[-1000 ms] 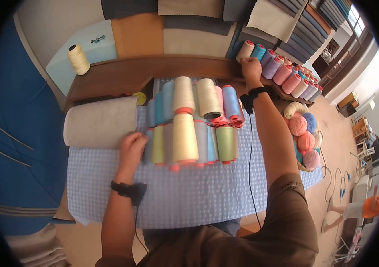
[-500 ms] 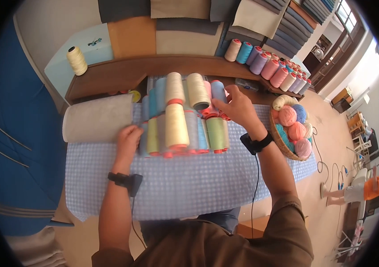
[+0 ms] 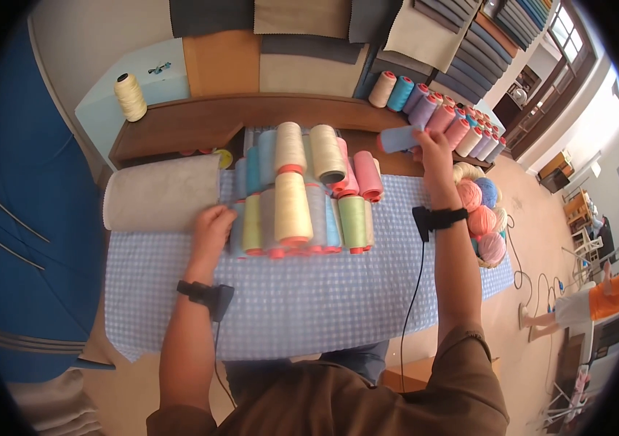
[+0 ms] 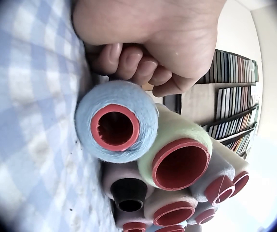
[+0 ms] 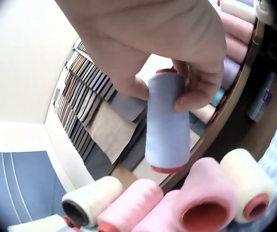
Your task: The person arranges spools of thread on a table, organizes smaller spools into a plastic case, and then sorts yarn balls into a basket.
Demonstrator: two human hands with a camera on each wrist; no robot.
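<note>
In the head view, the right hand [image 3: 437,156] pinches a blue spool [image 3: 399,139] by one end, holding it off beyond the right of the pile [image 3: 293,207], with its red end turned left. The pile lies on a checked cloth [image 3: 266,312], with cones stacked in layers. The left hand [image 3: 213,231] is at the pile's left end, its fingers curled in and nothing seen in them. Just behind it is a grey roll [image 3: 160,192]. More spools [image 3: 440,116] stand in rows on a brown shelf [image 3: 200,123], near the right hand. Yarn balls [image 3: 482,218] lie at the cloth's right side, and a cream spool [image 3: 130,98] stands at the far left.

In the left wrist view, the left hand's curled fingers sit right by a light blue spool [image 4: 145,137], lying on the cloth with its red core facing the camera. Whether they touch it I cannot tell. Beside that is a pale green spool [image 4: 196,140].

In the right wrist view, the thumb and fingers close on opposite sides of the blue spool near its narrow top; it is nearly upright, red base down. Pink spools [image 5: 211,183] and a white spool [image 5: 97,195] show below it.
</note>
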